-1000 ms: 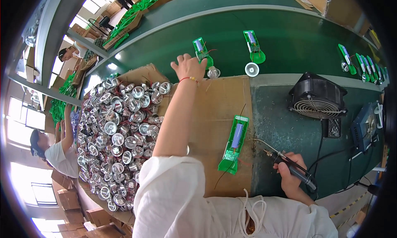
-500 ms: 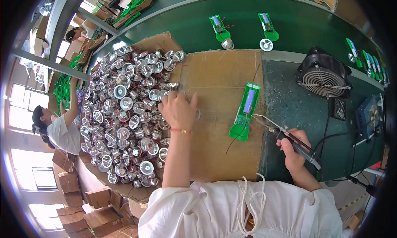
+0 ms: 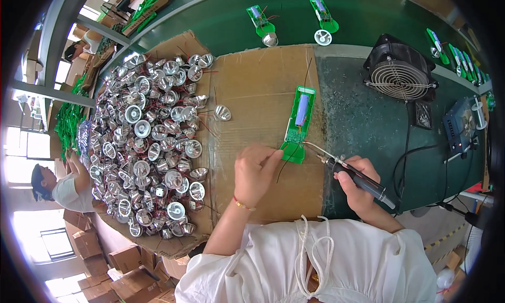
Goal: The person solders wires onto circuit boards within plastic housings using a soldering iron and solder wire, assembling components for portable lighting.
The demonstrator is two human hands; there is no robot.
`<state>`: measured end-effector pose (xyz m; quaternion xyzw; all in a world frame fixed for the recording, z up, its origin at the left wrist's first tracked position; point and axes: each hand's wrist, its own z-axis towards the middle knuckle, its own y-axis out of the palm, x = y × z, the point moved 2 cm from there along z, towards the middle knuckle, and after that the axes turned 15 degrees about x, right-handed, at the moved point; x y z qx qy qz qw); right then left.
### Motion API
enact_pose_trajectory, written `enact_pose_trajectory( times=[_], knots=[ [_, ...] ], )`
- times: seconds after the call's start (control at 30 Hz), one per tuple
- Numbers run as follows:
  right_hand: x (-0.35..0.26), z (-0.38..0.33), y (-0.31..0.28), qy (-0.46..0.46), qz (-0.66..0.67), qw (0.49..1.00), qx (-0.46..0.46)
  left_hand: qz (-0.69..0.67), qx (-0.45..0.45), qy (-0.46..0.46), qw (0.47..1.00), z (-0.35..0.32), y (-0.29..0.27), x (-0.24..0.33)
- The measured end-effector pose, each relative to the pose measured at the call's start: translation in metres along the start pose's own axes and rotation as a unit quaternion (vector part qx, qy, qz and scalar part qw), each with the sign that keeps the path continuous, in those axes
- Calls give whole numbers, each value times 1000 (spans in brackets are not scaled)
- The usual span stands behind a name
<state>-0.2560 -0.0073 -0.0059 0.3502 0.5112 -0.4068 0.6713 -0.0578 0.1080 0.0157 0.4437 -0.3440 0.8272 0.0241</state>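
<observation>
A green plastic housing (image 3: 293,153) with a circuit board and a purple cylindrical battery (image 3: 302,110) lies on the cardboard before me. My left hand (image 3: 253,172) is closed in a pinch at the housing's lower left edge; whatever is between the fingertips is too small to make out. In my right hand (image 3: 359,183) is a soldering iron (image 3: 363,181), gripped by its dark handle. Its tip, with a thin solder feed tube alongside, reaches the lower part of the circuit board. A dark wire crosses the housing's lower end. One silver reflector cup (image 3: 222,112) lies left of the housing.
A large heap of reflector cups (image 3: 152,145) with red wires covers the left side. Behind the cardboard (image 3: 247,82), green housings (image 3: 261,23) with cups lie along the green belt. To the right stand a black fan (image 3: 401,74) and a blue soldering station (image 3: 458,126). Co-workers are at far left.
My left hand has moved from the heap's edge to the housing's lower edge, its fingers now pinched. The reflector cup lies apart from the hand. The iron's tip has come onto the board.
</observation>
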Motion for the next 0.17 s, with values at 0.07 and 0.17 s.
enact_pose_trajectory(
  times=[0.07,0.17],
  knots=[
    [0,0,1,11,-11,1000,0,-2,8,-5,1000,-2,6,2],
    [2,-1,2,2,-22,1000,-8,32,4,-14,999,-2,9,0]
  ],
)
